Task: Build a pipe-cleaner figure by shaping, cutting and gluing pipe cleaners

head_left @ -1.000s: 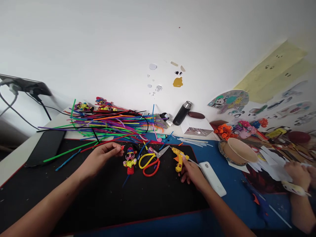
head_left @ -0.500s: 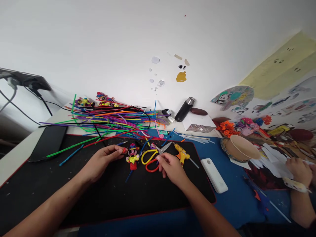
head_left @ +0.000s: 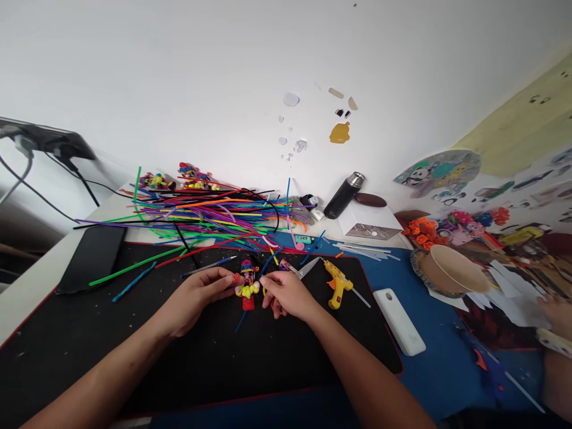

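Note:
A small doll-like pipe-cleaner figure [head_left: 248, 291], with a blue and red head, yellow middle and red base, lies on the black mat between my hands. My left hand [head_left: 203, 295] is closed, pinching a small orange-red piece [head_left: 236, 278] against the figure's left side. At the figure's other side my right hand [head_left: 288, 295] is closed too, its thumb and forefinger pressed together; what they grip, if anything, is hidden. Beneath that hand lie the scissors [head_left: 309, 268], blades showing and handles mostly covered. A yellow glue gun [head_left: 338, 283] rests to the right.
Many coloured pipe cleaners [head_left: 210, 214] are heaped along the wall, with similar figures [head_left: 196, 177] behind. A pen [head_left: 209, 266], phone [head_left: 93, 256], white power bank [head_left: 399, 322], black flask [head_left: 344, 195] and bowl [head_left: 458, 268] surround the mat [head_left: 201, 369]. Another person's arm [head_left: 556, 351] is at right.
My right hand has moved left, from beside the scissors to the figure, now covering the scissor handles. My left hand has brought the orange-red piece closer to the figure. The view has shifted slightly.

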Motion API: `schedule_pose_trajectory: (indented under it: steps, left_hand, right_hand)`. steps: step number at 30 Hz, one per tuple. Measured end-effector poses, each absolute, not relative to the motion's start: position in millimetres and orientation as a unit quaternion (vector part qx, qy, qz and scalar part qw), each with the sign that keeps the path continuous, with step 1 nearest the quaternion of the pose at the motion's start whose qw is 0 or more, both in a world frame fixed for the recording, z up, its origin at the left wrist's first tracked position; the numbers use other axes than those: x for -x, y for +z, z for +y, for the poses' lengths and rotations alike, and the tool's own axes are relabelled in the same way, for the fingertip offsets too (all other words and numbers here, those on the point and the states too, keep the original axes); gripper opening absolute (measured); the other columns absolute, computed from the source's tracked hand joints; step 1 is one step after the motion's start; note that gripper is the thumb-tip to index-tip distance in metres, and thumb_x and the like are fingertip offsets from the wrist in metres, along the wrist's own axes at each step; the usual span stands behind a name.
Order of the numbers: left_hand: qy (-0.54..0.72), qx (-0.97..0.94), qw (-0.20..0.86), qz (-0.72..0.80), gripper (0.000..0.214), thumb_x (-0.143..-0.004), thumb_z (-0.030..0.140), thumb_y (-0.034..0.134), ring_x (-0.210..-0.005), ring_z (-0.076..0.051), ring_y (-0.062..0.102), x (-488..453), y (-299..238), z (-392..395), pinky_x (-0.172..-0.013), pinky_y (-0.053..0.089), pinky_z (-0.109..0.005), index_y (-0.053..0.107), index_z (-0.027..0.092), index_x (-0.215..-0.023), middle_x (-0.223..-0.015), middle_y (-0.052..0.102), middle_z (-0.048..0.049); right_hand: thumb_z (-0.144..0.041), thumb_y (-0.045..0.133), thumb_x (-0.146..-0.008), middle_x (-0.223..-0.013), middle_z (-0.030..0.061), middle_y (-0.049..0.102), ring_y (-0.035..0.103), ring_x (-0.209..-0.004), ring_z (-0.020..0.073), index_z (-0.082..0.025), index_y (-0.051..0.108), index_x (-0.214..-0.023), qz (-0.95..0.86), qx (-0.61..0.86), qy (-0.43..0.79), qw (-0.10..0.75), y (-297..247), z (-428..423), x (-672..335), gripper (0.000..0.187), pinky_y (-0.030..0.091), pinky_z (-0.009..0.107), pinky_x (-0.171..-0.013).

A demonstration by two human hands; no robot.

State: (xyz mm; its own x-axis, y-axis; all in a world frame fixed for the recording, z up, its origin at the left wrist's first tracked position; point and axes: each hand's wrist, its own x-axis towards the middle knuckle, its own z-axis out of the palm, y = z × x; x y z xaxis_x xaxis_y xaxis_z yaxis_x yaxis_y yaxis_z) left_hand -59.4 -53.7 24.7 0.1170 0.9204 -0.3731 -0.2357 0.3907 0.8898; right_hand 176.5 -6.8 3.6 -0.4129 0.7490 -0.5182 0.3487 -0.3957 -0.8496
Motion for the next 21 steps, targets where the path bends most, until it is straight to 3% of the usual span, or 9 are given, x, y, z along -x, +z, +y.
schedule_pose_trajectory:
  steps: [5, 9, 15, 21]
  left_hand:
    - [0.434, -0.356, 0.652, 0.510, 0.049, -0.066, 0.063, 0.094, -0.095, -0.029, 0.076, 54.3, 21.8, -56.1, -0.099, 0.061, -0.046, 0.078, 0.020, -0.083, -0.094, 0.080, -0.0086]
    - [0.419, -0.408, 0.631, 0.510, 0.048, -0.075, 0.065, 0.087, -0.090, -0.027, 0.073, 52.1, 18.7, -60.2, -0.093, 0.058, -0.042, 0.077, 0.019, -0.086, -0.093, 0.078, -0.0082]
    - [0.412, -0.482, 0.585, 0.505, 0.039, -0.087, 0.063, 0.078, -0.094, -0.027, 0.072, 47.9, 28.4, -68.0, -0.095, 0.055, -0.039, 0.080, 0.024, -0.090, -0.094, 0.080, -0.0061]
    - [0.407, -0.507, 0.579, 0.492, 0.038, -0.090, 0.062, 0.075, -0.093, -0.028, 0.072, 42.6, 38.4, -74.2, -0.089, 0.057, -0.037, 0.081, 0.024, -0.092, -0.094, 0.080, -0.0067]
  right_hand:
    - [-0.039, 0.061, -0.105, -0.061, -0.0038, 0.074, 0.057, -0.031, 0.0094, -0.018, 0.066, -0.109, -0.520, 0.516, 0.666, 0.142, 2.0, -6.6, -171.4, 0.021, 0.031, 0.017, -0.031]
    - [-0.040, 0.064, -0.104, -0.064, -0.0040, 0.074, 0.057, -0.032, 0.0090, -0.019, 0.066, -0.110, -0.518, 0.508, 0.673, 0.143, 3.5, -7.2, -169.6, 0.022, 0.031, 0.017, -0.031]
    - [-0.054, 0.070, -0.099, -0.066, -0.0037, 0.074, 0.055, -0.033, 0.0085, -0.019, 0.065, -0.112, -0.507, 0.492, 0.689, 0.162, 8.2, -10.3, -167.4, 0.038, 0.031, 0.017, -0.032]
    - [-0.067, 0.079, -0.085, -0.057, -0.0070, 0.064, 0.047, -0.035, 0.0070, -0.018, 0.064, -0.093, -0.499, 0.464, 0.694, 0.232, 9.4, -17.5, -160.1, 0.052, 0.031, 0.019, -0.036]
